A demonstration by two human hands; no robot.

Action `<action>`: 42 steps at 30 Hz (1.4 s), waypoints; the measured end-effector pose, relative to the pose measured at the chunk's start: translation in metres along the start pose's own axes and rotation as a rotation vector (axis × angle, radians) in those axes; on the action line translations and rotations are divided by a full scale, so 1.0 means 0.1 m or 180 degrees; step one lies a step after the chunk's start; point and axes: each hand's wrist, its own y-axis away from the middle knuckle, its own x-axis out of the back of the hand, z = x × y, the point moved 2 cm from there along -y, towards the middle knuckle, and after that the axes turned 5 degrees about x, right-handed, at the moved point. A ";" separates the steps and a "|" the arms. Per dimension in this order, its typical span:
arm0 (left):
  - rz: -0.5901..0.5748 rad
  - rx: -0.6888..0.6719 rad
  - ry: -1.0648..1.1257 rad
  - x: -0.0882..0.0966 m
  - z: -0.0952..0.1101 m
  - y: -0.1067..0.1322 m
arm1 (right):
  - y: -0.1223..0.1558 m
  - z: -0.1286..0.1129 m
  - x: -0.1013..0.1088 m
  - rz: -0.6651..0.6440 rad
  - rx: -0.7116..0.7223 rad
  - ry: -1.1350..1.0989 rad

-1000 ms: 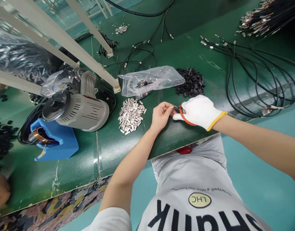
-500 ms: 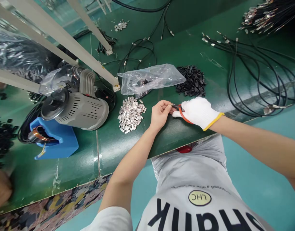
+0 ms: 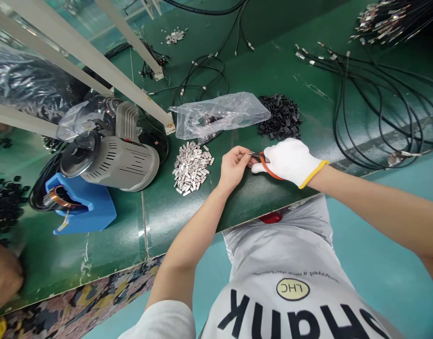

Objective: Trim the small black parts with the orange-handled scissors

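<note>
My left hand point(image 3: 234, 165) is bare and pinched shut on a tiny part that I cannot make out, just above the green table point(image 3: 167, 212). My right hand point(image 3: 290, 160) wears a white glove with a yellow cuff and is closed round orange-handled pliers point(image 3: 266, 165). The plier tips meet my left fingertips. A heap of small silver metal pieces point(image 3: 192, 167) lies just left of my left hand. A pile of small black plastic parts point(image 3: 280, 117) sits behind my right hand, beside a clear plastic bag point(image 3: 220, 115).
A grey motor-like machine point(image 3: 112, 157) and a blue tape holder point(image 3: 80, 207) stand at the left. Black cables point(image 3: 375, 108) with metal ends loop across the right of the table. White frame bars point(image 3: 96, 61) cross the upper left. Another person's hand point(image 3: 3, 275) shows at the left edge.
Both hands stay together at the same spot; the view shifted slightly. Nothing was picked up or let go.
</note>
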 end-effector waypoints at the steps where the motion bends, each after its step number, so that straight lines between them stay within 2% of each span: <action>1: 0.0005 0.0026 -0.0009 0.00 0.00 0.00 | 0.01 0.00 0.00 -0.0007 -0.0039 -0.0013; 13: -0.0041 0.0076 -0.0086 -0.02 0.03 0.01 | 0.07 0.03 -0.16 0.0187 -0.0215 -0.0100; 21: -0.0099 -0.0029 -0.0090 -0.03 0.06 0.04 | 0.12 0.11 -0.19 0.0308 -0.0430 -0.0102; 30: -0.0135 -0.0092 0.0004 -0.02 0.07 0.03 | 0.32 0.11 -0.08 0.0306 -0.0201 -0.0037; 36: -0.0076 -0.0137 0.0032 -0.01 0.09 0.03 | 0.32 0.13 -0.11 0.0281 -0.0169 0.0022; 42: -0.0074 0.0109 0.0034 -0.01 0.08 0.06 | 0.29 0.12 -0.14 0.0362 -0.0124 0.0269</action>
